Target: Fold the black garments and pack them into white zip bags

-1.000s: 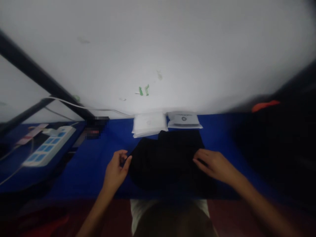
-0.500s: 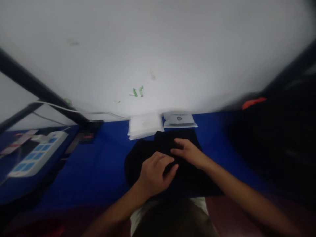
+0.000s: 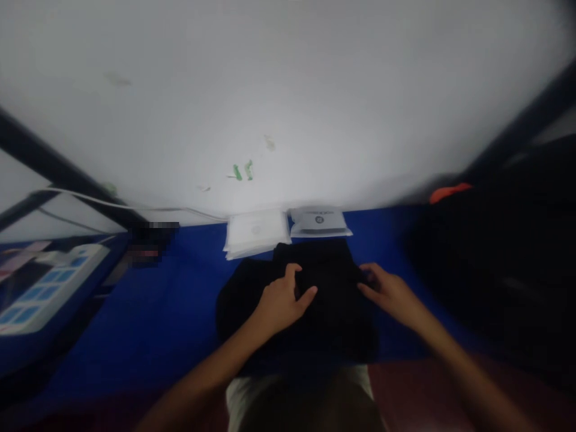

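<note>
A black piece of cloth, perhaps a garment [image 3: 333, 300], lies spread on the blue tabletop in front of me, its left part rounded and its far edge nearly straight. My left hand [image 3: 284, 301] rests on the middle of it, with thumb and forefinger apart. At the cloth's right edge is my right hand [image 3: 389, 293], its thumb and fingers parted with a gap between them; whether the fingertips touch the edge is hard to see in the dim light.
Behind the cloth lie a stack of white plastic bags [image 3: 256, 233] and a flat printed packet [image 3: 319, 222]. A power strip [image 3: 47, 288] and a cable [image 3: 108, 204] are on the left. A large dark mass [image 3: 504, 276] with an orange patch [image 3: 450, 192] fills the right side.
My right hand has moved right, from the cloth's middle to its right edge. My left hand stays on the cloth, its forefinger now raised more. The cloth's right side looks drawn in.
</note>
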Demonstrator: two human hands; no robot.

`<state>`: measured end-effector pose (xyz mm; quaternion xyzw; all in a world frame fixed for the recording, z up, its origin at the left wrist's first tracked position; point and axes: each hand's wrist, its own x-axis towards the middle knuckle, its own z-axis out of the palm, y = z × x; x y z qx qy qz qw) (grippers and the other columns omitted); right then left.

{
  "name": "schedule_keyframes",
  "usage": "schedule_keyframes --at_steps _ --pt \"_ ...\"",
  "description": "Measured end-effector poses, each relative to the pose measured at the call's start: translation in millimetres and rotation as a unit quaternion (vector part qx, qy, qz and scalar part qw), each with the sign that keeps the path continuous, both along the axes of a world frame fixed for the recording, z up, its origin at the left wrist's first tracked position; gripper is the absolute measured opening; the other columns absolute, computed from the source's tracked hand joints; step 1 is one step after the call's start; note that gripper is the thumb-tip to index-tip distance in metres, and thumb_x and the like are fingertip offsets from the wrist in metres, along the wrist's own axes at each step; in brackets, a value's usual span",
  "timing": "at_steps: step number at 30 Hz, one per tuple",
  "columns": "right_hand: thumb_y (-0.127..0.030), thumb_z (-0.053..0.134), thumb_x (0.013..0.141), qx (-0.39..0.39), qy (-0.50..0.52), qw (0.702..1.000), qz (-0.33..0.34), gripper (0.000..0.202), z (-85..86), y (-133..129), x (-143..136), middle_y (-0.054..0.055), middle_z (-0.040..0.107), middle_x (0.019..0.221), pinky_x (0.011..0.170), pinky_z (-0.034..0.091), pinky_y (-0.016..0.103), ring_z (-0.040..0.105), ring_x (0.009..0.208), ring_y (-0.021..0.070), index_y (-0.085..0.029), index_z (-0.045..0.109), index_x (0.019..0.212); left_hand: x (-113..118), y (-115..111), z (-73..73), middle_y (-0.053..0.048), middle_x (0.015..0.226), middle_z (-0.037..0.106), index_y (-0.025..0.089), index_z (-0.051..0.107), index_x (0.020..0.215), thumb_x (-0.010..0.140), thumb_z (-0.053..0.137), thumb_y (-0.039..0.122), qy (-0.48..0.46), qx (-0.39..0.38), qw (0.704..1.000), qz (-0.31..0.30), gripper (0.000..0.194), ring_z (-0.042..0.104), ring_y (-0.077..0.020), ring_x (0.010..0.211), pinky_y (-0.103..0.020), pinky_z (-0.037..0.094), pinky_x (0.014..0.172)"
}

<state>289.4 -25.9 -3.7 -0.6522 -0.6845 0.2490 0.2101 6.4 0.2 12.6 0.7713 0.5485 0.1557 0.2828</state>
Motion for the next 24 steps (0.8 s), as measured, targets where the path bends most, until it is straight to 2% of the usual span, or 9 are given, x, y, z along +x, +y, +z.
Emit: schedule_keyframes --at_steps 4,7,9,11,13,16,18,20,24 --pt "-0.037 0.063 0.082 0.087 -0.062 0.994 0.006 0.052 16.0 6.2 -8.3 0.013 0.063 0.117 0.079 0.054 0.043 0.065 0.098 0.0293 -0.022 0.05 0.13 6.9 -3.4 -3.4 -0.003 0.088 0.064 0.023 0.037 0.13 0.086 0.059 0.044 -0.069 -0.008 0.997 -0.016 0.053 0.066 -0.0229 0.078 -0.033 0.05 0.066" --pt "-0.041 0.071 0.078 0.141 -0.029 0.984 0.101 0.07 44.7 17.4 -27.9 0.014 0.055 0.133 0.101 0.045 0.049 0.052 0.124 0.0325 -0.023 0.042 0.14 18.0 -9.3 -1.3 -0.004 0.099 0.061 0.024 0.037 0.129 0.086 0.059 0.031 -0.174 0.044 0.983 -0.026 0.049 0.064 -0.0202 0.088 -0.034 0.052 0.077" --pt "-0.045 0.078 0.07 0.107 0.018 0.975 0.193 0.088 63.1 28.9 -44.1 0.014 0.051 0.139 0.104 0.042 0.049 0.051 0.125 0.0327 -0.024 0.037 0.145 25.6 -13.1 3.5 -0.005 0.104 0.059 0.024 0.039 0.127 0.087 0.058 0.026 -0.246 0.102 0.963 -0.033 0.045 0.062 -0.0187 0.092 -0.034 0.051 0.082" --pt "-0.045 0.083 0.064 0.025 0.065 0.96 0.27 0.095 74.7 43.8 -57.9 0.012 0.058 0.132 0.099 0.046 0.044 0.059 0.116 0.0306 -0.024 0.038 0.145 30.6 -14.4 9.8 -0.006 0.107 0.059 0.023 0.04 0.126 0.088 0.057 0.023 -0.295 0.166 0.941 -0.031 0.042 0.061 -0.0186 0.095 -0.033 0.051 0.083" --pt "-0.042 0.085 0.061 -0.059 0.121 0.934 0.33 0.086 78.1 59.9 -65.7 0.008 0.065 0.121 0.093 0.05 0.038 0.064 0.106 0.0268 -0.022 0.049 0.137 31.2 -11.6 16.0 -0.007 0.11 0.059 0.023 0.042 0.125 0.088 0.057 0.023 -0.318 0.216 0.923 -0.007 0.04 0.061 -0.0188 0.097 -0.032 0.051 0.083" --pt "-0.038 0.083 0.064 -0.156 0.185 0.891 0.385 0.052 72.6 78.7 -66.5 0.004 0.071 0.103 0.085 0.053 0.032 0.067 0.091 0.0221 -0.016 0.068 0.11 22.7 1.0 22.4 -0.007 0.108 0.059 0.023 0.046 0.123 0.09 0.057 0.024 -0.336 0.238 0.91 0.052 0.035 0.061 -0.0179 0.096 -0.032 0.05 0.083" --pt "-0.035 0.08 0.068 -0.213 0.215 0.871 0.386 0.036 66.6 83.6 -63.6 0.003 0.072 0.092 0.078 0.054 0.029 0.068 0.083 0.0196 -0.014 0.071 0.096 10.6 15.2 23.1 -0.005 0.102 0.06 0.023 0.046 0.122 0.091 0.058 0.027 -0.346 0.229 0.906 0.083 0.033 0.061 -0.0164 0.092 -0.03 0.051 0.083" --pt "-0.033 0.079 0.068 -0.269 0.246 0.867 0.341 0.033 60.5 82.1 -61.1 0.002 0.072 0.085 0.068 0.056 0.027 0.068 0.074 0.0178 -0.014 0.069 0.093 -7.1 33.9 19.9 -0.003 0.095 0.061 0.022 0.046 0.122 0.092 0.057 0.031 -0.338 0.209 0.913 0.093 0.033 0.062 -0.0148 0.086 -0.028 0.051 0.078" --pt "-0.03 0.081 0.063 -0.357 0.297 0.863 0.199 0.033 46.3 68.9 -59.4 0.0 0.068 0.066 0.041 0.05 0.021 0.063 0.05 0.0144 -0.014 0.066 0.087 -60.5 82.1 3.1 -0.005 0.098 0.063 0.02 0.057 0.106 0.096 0.047 0.038 -0.178 0.218 0.959 0.041 0.023 0.061 -0.0167 0.088 -0.03 0.051 0.077"
